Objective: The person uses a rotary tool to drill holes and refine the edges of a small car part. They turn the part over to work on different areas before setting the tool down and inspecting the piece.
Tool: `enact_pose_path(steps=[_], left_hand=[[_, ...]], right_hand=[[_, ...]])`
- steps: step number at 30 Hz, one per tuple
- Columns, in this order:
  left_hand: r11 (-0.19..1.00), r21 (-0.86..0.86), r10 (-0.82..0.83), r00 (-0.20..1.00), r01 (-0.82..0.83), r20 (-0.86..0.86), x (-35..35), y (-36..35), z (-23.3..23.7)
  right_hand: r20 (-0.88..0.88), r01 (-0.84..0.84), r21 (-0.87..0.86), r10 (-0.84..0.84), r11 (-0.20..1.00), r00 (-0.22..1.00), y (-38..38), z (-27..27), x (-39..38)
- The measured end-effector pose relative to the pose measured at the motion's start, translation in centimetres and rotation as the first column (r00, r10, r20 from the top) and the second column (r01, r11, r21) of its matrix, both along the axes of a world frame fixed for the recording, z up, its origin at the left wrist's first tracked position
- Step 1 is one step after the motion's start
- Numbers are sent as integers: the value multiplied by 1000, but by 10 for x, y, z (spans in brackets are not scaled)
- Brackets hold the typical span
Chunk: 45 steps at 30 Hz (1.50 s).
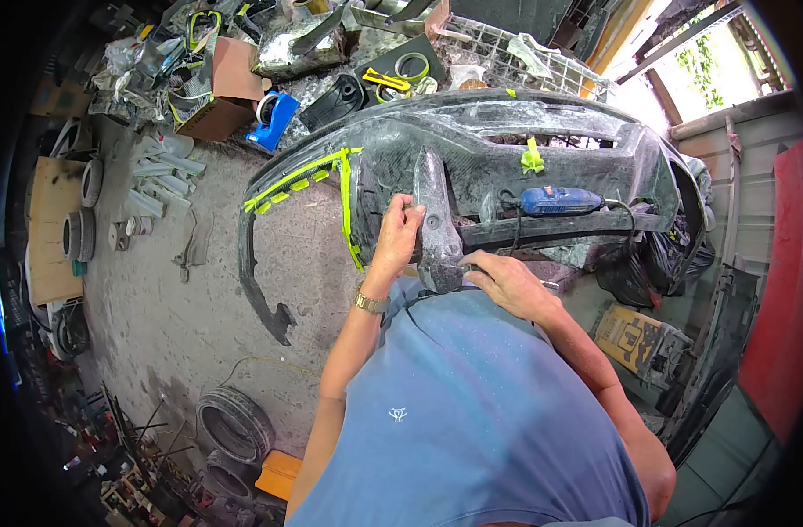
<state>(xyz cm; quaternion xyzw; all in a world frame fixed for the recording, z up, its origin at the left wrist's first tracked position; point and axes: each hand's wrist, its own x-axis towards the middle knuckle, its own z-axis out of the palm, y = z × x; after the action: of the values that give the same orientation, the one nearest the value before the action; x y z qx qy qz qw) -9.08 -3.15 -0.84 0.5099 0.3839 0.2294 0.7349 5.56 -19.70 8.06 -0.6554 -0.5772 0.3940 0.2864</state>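
A long dusty dark part [433, 220] lies upright in the view across a large grey-black car bumper [384, 145]. My left hand [399, 230] is closed on its left edge, fingers bent together. At its lower right end, my right hand [507, 283] has its thumb and fingers pinched at the edge; whether something small sits between them is hidden. Yellow-green tape [346, 202] runs along the bumper's left side, and a tape piece [532, 156] sticks near its middle. A blue rotary tool [559, 201] rests on the bumper, right of the dark part.
Behind the bumper stand a blue tape dispenser [272, 121], a cardboard box [230, 92] and a yellow cutter [385, 81]. Tyres [235, 425] lie on the floor at lower left. A yellow box [640, 342] and black bags [656, 263] are at right.
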Motion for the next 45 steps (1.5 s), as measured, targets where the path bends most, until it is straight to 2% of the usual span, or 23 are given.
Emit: enact_pose_path(steps=[1, 5, 7, 10, 14, 17, 23, 25, 29, 31, 35, 37, 45], left_hand=[[999, 35, -16, 1000, 17, -11, 0, 0, -1], [1000, -27, -13, 1000, 13, -17, 0, -1, 9], [999, 10, -30, 998, 31, -57, -1, 0, 9], [999, 11, -29, 997, 30, -76, -1, 0, 8], [999, 36, -15, 999, 17, -49, 0, 0, -2], [999, 42, -4, 1000, 5, -22, 0, -1, -1], [1000, 19, 8, 1000, -8, -19, 2, -2, -1], [998, 66, -2, 996, 8, -85, 2, -2, 2], [1000, 28, 15, 999, -13, -50, 4, -4, 2], [995, 99, 1, 994, 10, -110, 3, -2, -2], [992, 124, 7, 996, 4, -87, 6, -4, -5], [990, 140, 0, 993, 17, -121, 6, -4, -1], [996, 91, 0, 996, 8, -93, 8, -5, -1]], right_hand=[[9, 21, -79, -20, 997, 1000, 2, 3, -1], [31, 39, -42, -38, 998, 999, 9, -6, -5], [102, -2, -132, 15, 991, 995, 13, -6, -7], [112, -29, -89, 39, 996, 993, 13, -5, -7], [80, -110, -141, 122, 984, 989, 14, 0, -8], [114, -37, -84, 46, 996, 992, 12, -8, -9], [181, -61, -69, 72, 996, 981, 12, 0, -8], [176, -70, -61, 80, 996, 981, 11, 2, -7], [186, -68, -84, 83, 994, 979, 11, 4, -6], [205, -98, -31, 102, 995, 973, 11, 4, -7], [269, -74, -27, 79, 997, 960, 11, 7, -6], [281, -115, -43, 123, 992, 952, 12, 10, -7], [309, -126, -27, 128, 992, 942, 15, 14, -7]])
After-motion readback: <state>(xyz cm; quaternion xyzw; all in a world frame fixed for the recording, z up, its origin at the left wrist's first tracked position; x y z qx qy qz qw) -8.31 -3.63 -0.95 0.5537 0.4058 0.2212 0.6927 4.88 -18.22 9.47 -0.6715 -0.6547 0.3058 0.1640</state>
